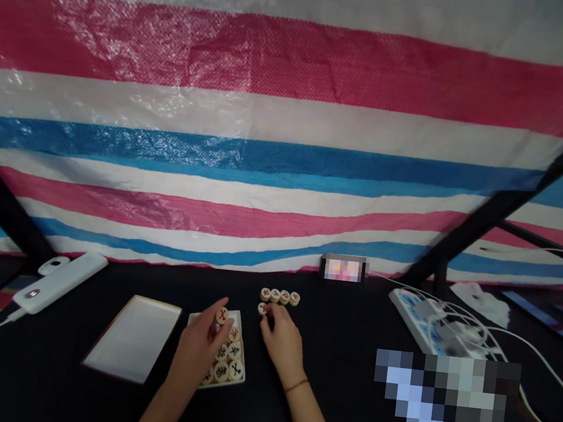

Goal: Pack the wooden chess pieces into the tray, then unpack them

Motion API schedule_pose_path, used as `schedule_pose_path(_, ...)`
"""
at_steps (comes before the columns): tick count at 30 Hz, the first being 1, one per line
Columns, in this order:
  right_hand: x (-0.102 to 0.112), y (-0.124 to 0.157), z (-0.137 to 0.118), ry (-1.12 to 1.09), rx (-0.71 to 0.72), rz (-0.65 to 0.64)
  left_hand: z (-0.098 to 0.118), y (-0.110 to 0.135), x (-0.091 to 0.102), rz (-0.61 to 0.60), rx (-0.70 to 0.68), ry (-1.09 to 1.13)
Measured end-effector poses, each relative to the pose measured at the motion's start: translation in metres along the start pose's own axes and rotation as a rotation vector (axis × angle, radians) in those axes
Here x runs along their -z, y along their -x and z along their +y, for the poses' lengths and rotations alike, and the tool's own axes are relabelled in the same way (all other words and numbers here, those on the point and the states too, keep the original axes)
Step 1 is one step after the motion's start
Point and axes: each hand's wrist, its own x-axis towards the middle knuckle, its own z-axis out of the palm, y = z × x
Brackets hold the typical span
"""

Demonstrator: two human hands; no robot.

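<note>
My left hand (202, 337) pinches a round Chinese chess piece (221, 315) with a red character, above a white box (243, 368). Inside that box lie several more pieces (221, 371), most marked in black and one in red. My right hand (282, 342) has its fingertips on another red-marked piece (262, 309) on the black table. Just beyond it stands a short row of red-marked pieces (280, 296), which look stacked. The right thumb and part of the fingers hide some of the touched piece.
A box lid (134, 338) lies inside-up at the left. Farther left is a white device (60, 282) with a cable. A phone (343, 269) leans at the back; a power strip (413, 322) with tangled cables sits right. Striped sheeting (271, 119) hangs behind.
</note>
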Motion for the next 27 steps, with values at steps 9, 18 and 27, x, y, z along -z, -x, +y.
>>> schedule_pose_path(9, 0.008, 0.022, -0.047, -0.376, 0.305, 0.045, -0.013, 0.002, -0.01, -0.175, -0.222, -0.026)
schedule_pose_path(18, 0.005, 0.026, -0.054, -0.439, 0.307, -0.027, -0.025, 0.005, -0.016, -0.168, -0.328, -0.12)
schedule_pose_path(27, 0.014, 0.0, -0.009, -0.306, 0.045, 0.211, -0.004, 0.002, -0.007, -0.169, -0.3, -0.179)
